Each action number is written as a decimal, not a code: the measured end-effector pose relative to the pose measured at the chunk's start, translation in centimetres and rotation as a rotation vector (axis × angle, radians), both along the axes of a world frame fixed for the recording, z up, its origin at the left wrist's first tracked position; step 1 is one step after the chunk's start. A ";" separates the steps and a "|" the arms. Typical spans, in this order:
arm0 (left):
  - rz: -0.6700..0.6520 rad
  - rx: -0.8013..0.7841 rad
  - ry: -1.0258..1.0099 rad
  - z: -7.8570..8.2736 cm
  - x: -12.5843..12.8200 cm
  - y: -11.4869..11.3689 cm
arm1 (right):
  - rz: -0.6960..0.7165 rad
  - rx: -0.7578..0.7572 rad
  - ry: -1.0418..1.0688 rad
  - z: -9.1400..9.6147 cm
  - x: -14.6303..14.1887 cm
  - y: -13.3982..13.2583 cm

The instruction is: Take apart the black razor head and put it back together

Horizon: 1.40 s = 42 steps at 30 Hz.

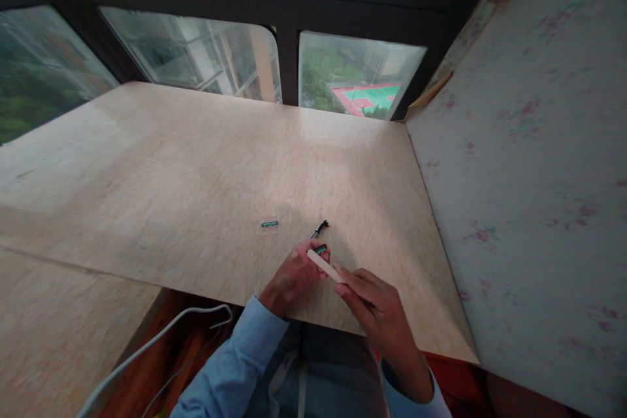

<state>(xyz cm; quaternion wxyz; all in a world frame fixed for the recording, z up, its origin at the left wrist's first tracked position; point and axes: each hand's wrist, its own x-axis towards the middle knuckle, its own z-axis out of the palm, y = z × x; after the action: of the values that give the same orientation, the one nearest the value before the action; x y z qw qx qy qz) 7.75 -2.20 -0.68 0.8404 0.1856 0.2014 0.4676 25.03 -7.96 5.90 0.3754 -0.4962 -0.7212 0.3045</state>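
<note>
My left hand (294,275) is closed around a small black-and-green piece (320,249) near the front of the table. Its kind is too small to make out. Between the thumb and fingers of my right hand (375,304) is a pale, flat stick with a rounded end (324,265). The stick's far end overlaps the left fingers beside the dark piece; whether they touch I cannot tell. Just beyond the left hand lies a thin black object with a forked tip (321,228). A narrow black-and-green strip (269,224) rests on the table to the left.
The pale tabletop (235,163) reaches back to dark-framed windows (289,59). A flowered wall (529,196) borders it on the right. At lower left, a white cable (161,330) curves past the table's front edge, over reddish-brown wood (181,346).
</note>
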 end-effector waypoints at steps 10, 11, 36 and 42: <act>0.003 0.002 -0.011 0.5 0.0 -0.2 | -0.148 -0.107 0.210 -1.2 -2.0 -1.8; 0.005 0.002 -0.012 0.5 0.0 -0.2 | -0.155 -0.112 0.210 -1.4 -2.2 -1.8; -0.053 -0.024 -0.129 0.6 -0.1 -0.5 | -0.449 -0.132 0.175 -1.4 -3.7 -3.2; -0.045 -0.051 -0.126 0.7 -0.1 -0.4 | -0.399 -0.147 0.144 -0.9 -3.9 -3.3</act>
<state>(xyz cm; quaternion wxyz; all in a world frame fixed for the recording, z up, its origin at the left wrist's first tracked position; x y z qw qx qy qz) 7.64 -2.64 0.07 0.8662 0.1389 0.1557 0.4540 21.15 -11.30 4.97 0.4416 -0.6321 -0.5560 0.3104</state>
